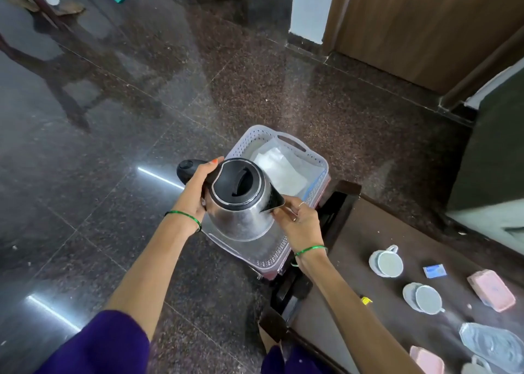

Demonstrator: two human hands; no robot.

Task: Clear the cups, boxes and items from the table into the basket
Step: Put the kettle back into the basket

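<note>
A steel kettle (241, 203) with a black lid hangs over the pale perforated basket (317, 161), which stands on the floor beside the table. My left hand (195, 192) grips the kettle's black handle. My right hand (297, 217) holds the kettle at its spout side, fingers curled against the body. A white cloth (280, 169) lies in the basket's far end. On the dark table (368, 232) at the right are two white cups on saucers (387, 261) (424, 298), a small blue box (434, 270), a pink box (490, 290) and a clear plastic tray (493, 345).
Another pink box (426, 362) sits at the table's near edge, and a small yellow item (365, 300) lies near the table's left edge. Polished dark stone floor spreads to the left. A wooden door (425, 27) and a dark cabinet (493, 146) stand at the back right.
</note>
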